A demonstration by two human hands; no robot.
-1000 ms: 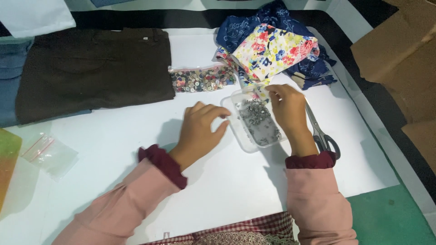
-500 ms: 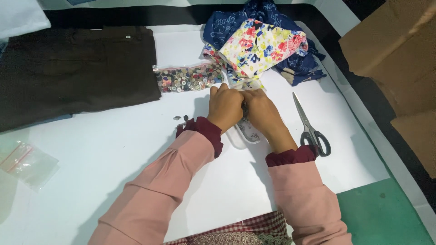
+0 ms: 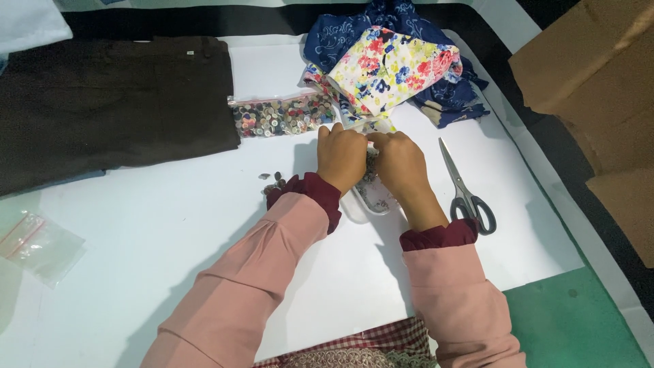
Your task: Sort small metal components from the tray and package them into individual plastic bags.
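open white table (image 3: 170, 225) left of hands (image 3: 371, 160), scissors (image 3: 466, 187) close right, button bag (image 3: 279, 116) and floral cloth (image 3: 388, 68) beyond

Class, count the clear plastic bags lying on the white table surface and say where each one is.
2. One bag of buttons lies beside the brown garment, above the hands. One empty bag lies near the left edge. Others may be hidden under fabric.

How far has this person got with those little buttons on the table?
Done, it seems: a clear bag of mixed buttons lies sealed-looking beside the dark trousers. In hand: the left hand and right hand meet over a small clear tray of tiny pieces, fingering something too small to tell. Left: a few loose buttons lie by the left cuff; the scissors and floral fabric lie untouched.
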